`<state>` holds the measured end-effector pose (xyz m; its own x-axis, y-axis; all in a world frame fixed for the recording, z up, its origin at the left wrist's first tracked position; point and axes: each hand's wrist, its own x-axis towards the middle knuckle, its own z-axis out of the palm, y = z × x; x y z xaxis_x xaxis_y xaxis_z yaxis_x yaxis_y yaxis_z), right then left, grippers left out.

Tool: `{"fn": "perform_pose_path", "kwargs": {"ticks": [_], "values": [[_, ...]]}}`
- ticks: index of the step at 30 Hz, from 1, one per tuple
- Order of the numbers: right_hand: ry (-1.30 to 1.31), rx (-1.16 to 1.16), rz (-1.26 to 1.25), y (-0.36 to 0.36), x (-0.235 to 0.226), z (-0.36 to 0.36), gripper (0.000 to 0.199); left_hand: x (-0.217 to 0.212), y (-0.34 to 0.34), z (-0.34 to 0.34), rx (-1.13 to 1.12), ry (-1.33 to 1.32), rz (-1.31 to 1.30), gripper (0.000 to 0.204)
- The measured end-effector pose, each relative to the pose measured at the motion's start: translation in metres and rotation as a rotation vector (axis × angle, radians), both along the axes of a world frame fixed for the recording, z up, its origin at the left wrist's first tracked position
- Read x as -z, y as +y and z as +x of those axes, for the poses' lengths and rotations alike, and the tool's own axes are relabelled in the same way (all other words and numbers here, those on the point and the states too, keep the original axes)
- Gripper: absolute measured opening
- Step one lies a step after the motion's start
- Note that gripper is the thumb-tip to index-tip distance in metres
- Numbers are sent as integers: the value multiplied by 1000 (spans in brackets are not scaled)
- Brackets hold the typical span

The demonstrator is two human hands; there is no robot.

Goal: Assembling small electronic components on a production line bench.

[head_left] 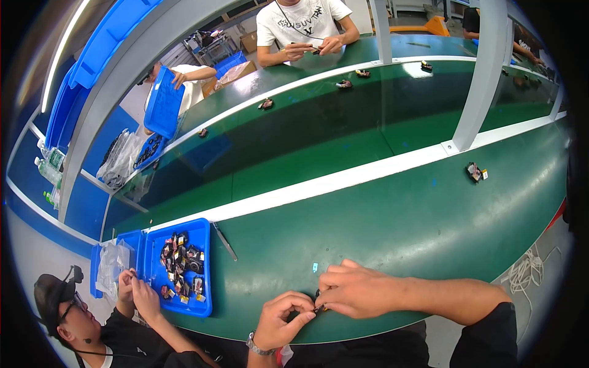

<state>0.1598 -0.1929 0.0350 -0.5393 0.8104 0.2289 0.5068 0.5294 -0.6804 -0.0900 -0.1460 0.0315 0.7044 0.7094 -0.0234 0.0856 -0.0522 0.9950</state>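
My left hand (pixel 283 319) and my right hand (pixel 356 288) meet at the near edge of the green bench (pixel 392 227). Both pinch one small dark part (pixel 318 305) between their fingertips; most of the part is hidden by the fingers. A watch sits on my left wrist. A tiny light blue scrap (pixel 315 267) lies on the bench just beyond my hands.
A blue tray (pixel 202 270) with several small dark parts stands at the left, and a co-worker's hands (pixel 138 291) work beside it. A thin metal tool (pixel 225 241) lies next to the tray. A small assembled part (pixel 475 173) rests far right. More parts ride the belt (pixel 343 84); another person sits across.
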Motion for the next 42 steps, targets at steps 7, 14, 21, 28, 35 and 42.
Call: {"fn": "perform_pose_path", "kwargs": {"ticks": [7,14,21,28,35,42], "values": [[22,1,-15,1,1,1,16,1,4,-1,18,-25,-71,11],[114,68,-55,5,2,6,14,-4,1,12,-154,-89,-46,13],[319,195,-131,18,5,12,18,-15,-8,27,-354,322,428,17],[368,350,-276,21,-3,11,18,-10,-38,58,-351,431,814,25],[134,247,-80,15,-9,25,14,-3,-34,44,-490,393,598,17],[66,118,-161,17,-9,27,13,-9,-2,59,-369,490,689,33]]}}
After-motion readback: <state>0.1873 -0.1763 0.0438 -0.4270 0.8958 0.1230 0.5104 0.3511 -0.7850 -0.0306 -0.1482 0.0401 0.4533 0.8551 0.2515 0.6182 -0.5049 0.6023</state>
